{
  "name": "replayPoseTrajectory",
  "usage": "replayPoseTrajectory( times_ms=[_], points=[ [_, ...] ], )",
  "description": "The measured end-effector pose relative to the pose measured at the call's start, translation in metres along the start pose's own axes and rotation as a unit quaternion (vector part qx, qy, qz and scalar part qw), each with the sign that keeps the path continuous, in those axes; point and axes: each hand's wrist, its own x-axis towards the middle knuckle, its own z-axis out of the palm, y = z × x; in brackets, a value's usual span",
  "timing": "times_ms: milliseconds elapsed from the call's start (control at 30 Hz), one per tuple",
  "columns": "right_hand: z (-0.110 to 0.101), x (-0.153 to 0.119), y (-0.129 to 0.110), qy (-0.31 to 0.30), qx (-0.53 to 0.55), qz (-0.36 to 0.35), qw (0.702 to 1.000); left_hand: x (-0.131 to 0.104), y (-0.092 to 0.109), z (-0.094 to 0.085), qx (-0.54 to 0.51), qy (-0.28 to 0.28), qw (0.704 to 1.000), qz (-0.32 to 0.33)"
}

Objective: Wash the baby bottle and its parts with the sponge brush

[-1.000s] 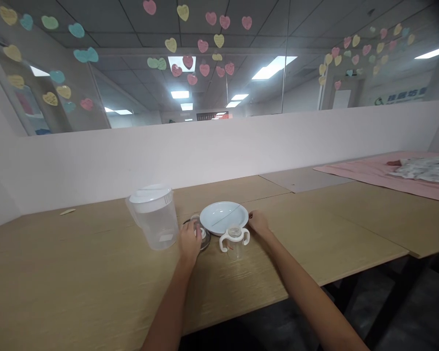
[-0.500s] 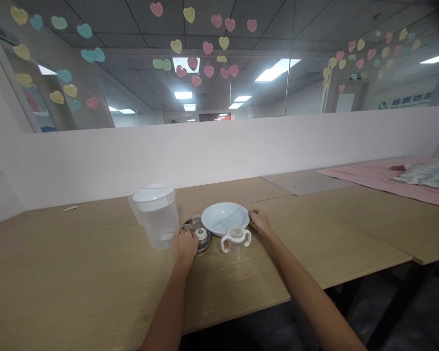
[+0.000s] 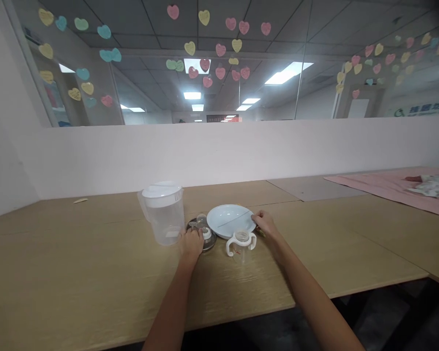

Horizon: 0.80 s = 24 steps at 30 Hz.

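Note:
My left hand (image 3: 190,242) is closed at the left rim of a small round metal dish (image 3: 209,244). In that dish stand a bottle teat with a white collar (image 3: 206,233) and a clear dome cap (image 3: 201,221). My right hand (image 3: 265,224) has its fingers closed on the right rim of a white dish (image 3: 223,222), which a thin line crosses. Below this hand a bit of something yellowish shows, too small to name. An open clear baby bottle (image 3: 242,251) with two white handles stands upright in front of the white dish, between my forearms.
A clear plastic pitcher (image 3: 164,222) with a white lid stands left of the metal dish. Farther left lies a small flat yellowish piece (image 3: 80,201). A pink cloth (image 3: 388,181) covers the table's far right. The wooden table (image 3: 95,278) ends at a front edge near my forearms.
The view has shifted, so everything sits somewhat farther right in the picture. Both hands stay at the same dishes, with little visible movement.

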Motion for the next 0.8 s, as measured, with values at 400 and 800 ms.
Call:
replayPoseTrajectory(
  times_ms=[400, 800],
  points=[
    [0.015, -0.004, -0.059, -0.077, -0.271, -0.143, 0.949, -0.001, 0.003, -0.001, 0.034, -0.026, 0.998, -0.042],
    [0.049, 0.031, -0.107, -0.303, -0.331, -0.123, 0.885, -0.004, 0.01, -0.03, 0.015, 0.01, 0.998, -0.062]
  ],
)
